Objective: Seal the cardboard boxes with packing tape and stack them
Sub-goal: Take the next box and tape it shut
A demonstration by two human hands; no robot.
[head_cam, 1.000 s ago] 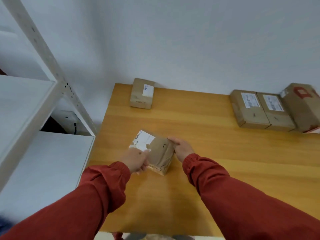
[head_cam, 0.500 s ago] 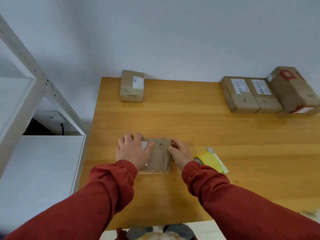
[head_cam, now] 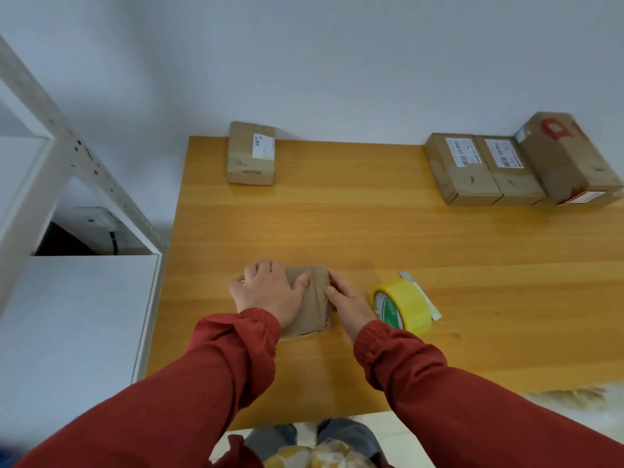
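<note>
My left hand (head_cam: 270,295) lies flat on the small brown cardboard box (head_cam: 315,298) on the yellow wooden table (head_cam: 371,231). My right hand (head_cam: 349,304) touches its right side, fingers straight. The yellow roll of packing tape (head_cam: 405,305) sits just beside my right wrist.

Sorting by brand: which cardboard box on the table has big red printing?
The rightmost box of the far-right row. The middle box, the row's left box and the far-left box show only white labels; the near box shows no red.

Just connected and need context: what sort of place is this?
Probably a small parcel-packing room: labelled cardboard boxes on a wooden table, a yellow tape roll, and white metal shelving alongside.
</note>
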